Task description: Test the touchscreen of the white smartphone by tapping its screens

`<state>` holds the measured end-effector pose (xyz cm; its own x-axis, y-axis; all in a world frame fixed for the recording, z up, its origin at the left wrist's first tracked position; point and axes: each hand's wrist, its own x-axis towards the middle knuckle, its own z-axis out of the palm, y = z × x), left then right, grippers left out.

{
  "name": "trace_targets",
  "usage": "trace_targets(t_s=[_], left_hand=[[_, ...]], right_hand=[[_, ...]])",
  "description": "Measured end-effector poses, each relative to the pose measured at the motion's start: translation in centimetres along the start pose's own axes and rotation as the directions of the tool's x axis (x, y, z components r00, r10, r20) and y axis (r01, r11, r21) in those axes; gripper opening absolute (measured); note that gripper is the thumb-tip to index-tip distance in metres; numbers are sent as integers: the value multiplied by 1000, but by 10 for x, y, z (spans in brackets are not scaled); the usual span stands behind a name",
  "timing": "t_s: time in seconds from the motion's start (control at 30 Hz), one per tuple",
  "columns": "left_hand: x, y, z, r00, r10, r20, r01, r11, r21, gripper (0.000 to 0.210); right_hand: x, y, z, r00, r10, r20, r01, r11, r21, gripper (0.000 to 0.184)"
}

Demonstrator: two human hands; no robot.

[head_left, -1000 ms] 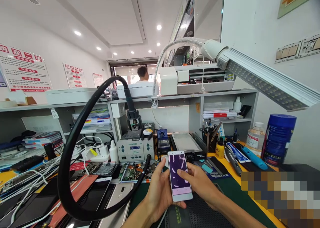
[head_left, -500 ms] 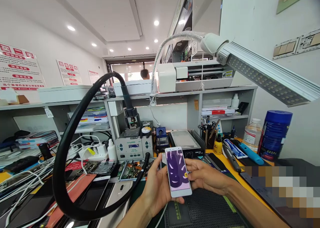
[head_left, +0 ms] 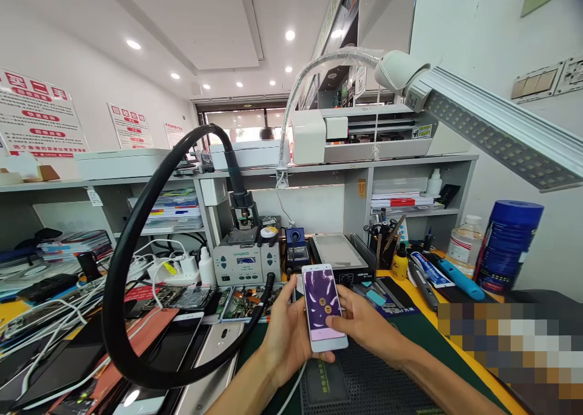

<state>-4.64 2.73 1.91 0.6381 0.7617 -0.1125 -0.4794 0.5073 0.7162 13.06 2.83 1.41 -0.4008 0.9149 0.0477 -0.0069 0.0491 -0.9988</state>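
A white smartphone (head_left: 319, 281) with a lit screen of purple and pale pink shapes is held upright, tilted back, over the bench. My left hand (head_left: 288, 333) is closed around its left side, with fingertips showing below the bottom right corner. On the other side, my right hand (head_left: 364, 321) grips the right edge, its thumb laid on the lower part of the screen, near small yellow round icons. Some right fingers are hidden behind the phone. Beneath both hands lies a black perforated mat (head_left: 373, 378), and a white cable (head_left: 294, 387) runs below the left wrist.
A thick black hose (head_left: 109, 281) loops at the left from a hot-air station (head_left: 241, 263). Several phones and a parts tray (head_left: 243, 299) lie left. An LED lamp (head_left: 501, 129) overhangs the right, above a blue canister (head_left: 510, 245) and a clear bottle (head_left: 463, 245).
My right thumb has moved onto the phone's screen. The picture on the screen differs, with yellow icons in other spots. The whole view has shifted slightly.
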Motion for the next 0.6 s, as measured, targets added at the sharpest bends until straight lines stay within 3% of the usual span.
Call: trace_targets(t_s=[0.1,0.33,0.47,0.6], left_hand=[[-1,0,-1,1000,-4,-7,4,1000,-17,77],[0,-1,-3,1000,3,10,-2,999,-54,75],[1,-1,-4,1000,14,21,-13,999,-53,74],[1,-1,-4,999,24,23,-23,999,-49,72]], right_hand=[[-1,4,-2,996,-38,79,38,999,-4,74],[-5,3,-5,980,-61,190,61,998,3,90],[-7,-4,-6,973,-39,229,40,999,2,93],[-6,-5,-5,985,-29,171,26,1000,15,87]])
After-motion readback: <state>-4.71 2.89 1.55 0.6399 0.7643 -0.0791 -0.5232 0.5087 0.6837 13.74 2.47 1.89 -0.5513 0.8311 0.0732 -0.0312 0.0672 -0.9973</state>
